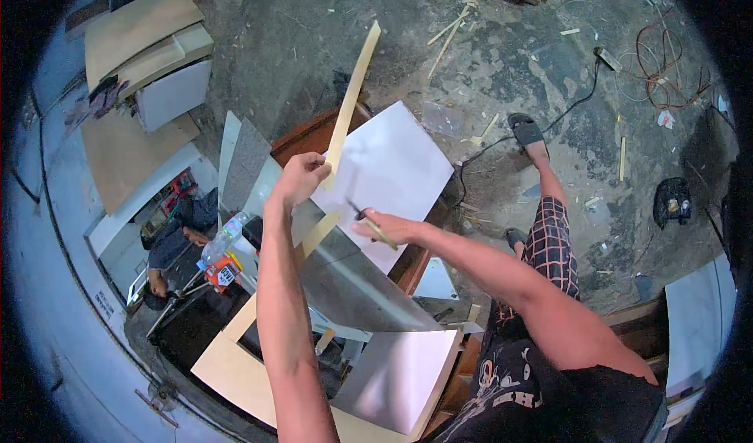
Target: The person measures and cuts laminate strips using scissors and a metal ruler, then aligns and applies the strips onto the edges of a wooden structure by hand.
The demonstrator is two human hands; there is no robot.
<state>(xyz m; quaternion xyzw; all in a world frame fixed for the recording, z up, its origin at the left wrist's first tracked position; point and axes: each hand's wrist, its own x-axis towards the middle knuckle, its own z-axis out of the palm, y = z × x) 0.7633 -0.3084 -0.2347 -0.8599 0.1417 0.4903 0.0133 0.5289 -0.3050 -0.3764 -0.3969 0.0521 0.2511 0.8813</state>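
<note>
My left hand (302, 178) pinches the lower end of a thin, pale wooden strip (354, 90), which points up and away from me. Just right of it, my right hand (390, 229) is closed round a slim tool with a dark end and a yellowish handle (382, 236); its exact kind is unclear. Both hands are over a white panel (396, 160) and a grey glossy sheet (353, 274) that lies nearer to me. A second pale strip (318, 235) runs from beside my right hand down-left, partly behind my left forearm.
A plastic bottle (227, 235) and an orange packet (222, 270) stand left of my forearm. Stacked boards (141, 39) are at the far left. A black cable (576, 109) and wood scraps (447, 39) lie on the concrete floor. A pale wooden frame (235, 372) is near me.
</note>
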